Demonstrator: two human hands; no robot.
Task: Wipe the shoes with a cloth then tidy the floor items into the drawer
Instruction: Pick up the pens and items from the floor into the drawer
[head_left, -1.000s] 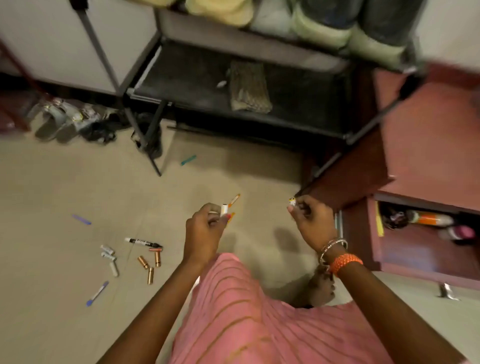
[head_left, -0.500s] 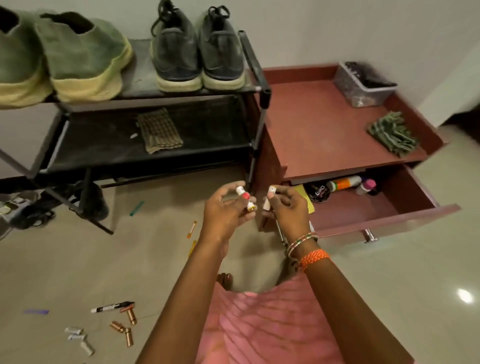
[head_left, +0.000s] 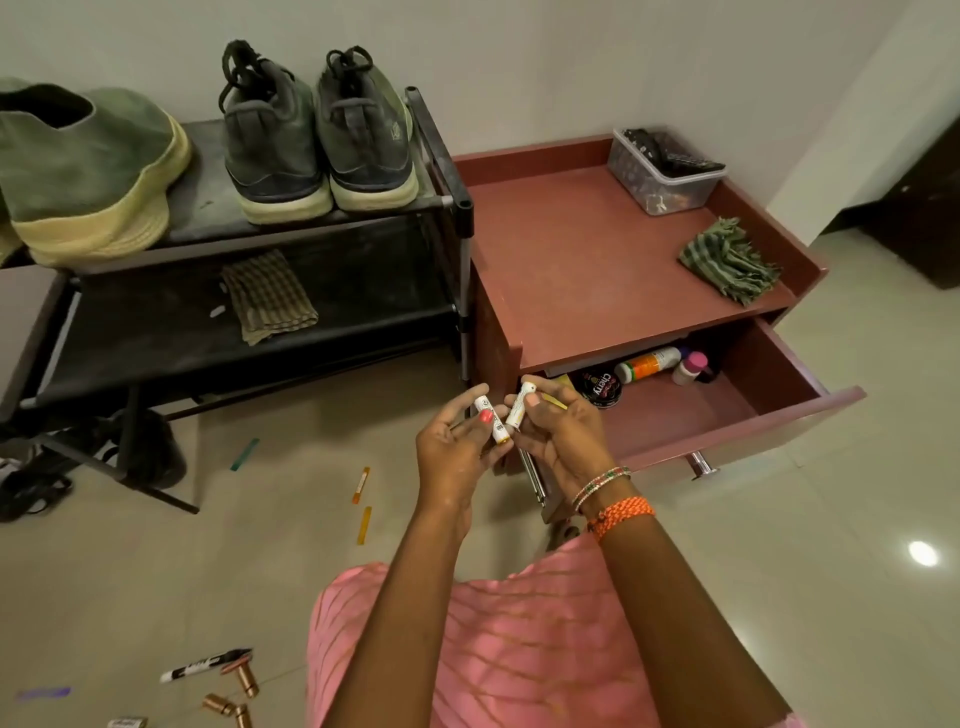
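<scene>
open reddish-brown wooden drawer (head_left: 779, 415) is pulled out of the low cabinet at right, front panel toward the floor tiles. inside at the back: round black polish tin (head_left: 602, 387), orange-and-white bottle (head_left: 647, 364) lying on its side, small pink-capped bottle (head_left: 688, 366).

just in front of the drawer's left end, both hands meet in mid-air. left hand (head_left: 457, 452) pinches a small white battery with a yellow end (head_left: 491, 420), thumb over it. right hand (head_left: 561, 431) grips a second small white battery (head_left: 521, 405), fingers curled round it. the two batteries nearly touch.

cabinet top: crumpled green striped cloth (head_left: 727, 262) near the right edge, clear plastic box of dark items (head_left: 662, 171) at the back.

left of the cabinet, black metal shoe rack (head_left: 447, 208): pair of dark grey lace-up sneakers (head_left: 317, 135) and a green suede shoe with a cream sole (head_left: 88, 176) on the upper shelf, folded tan checked cloth (head_left: 267, 296) on the lower shelf.

floor: two orange strips (head_left: 362, 499), a teal strip (head_left: 244, 454), black-and-white marker (head_left: 202, 665), copper-coloured batteries (head_left: 234, 696) at lower left.
</scene>
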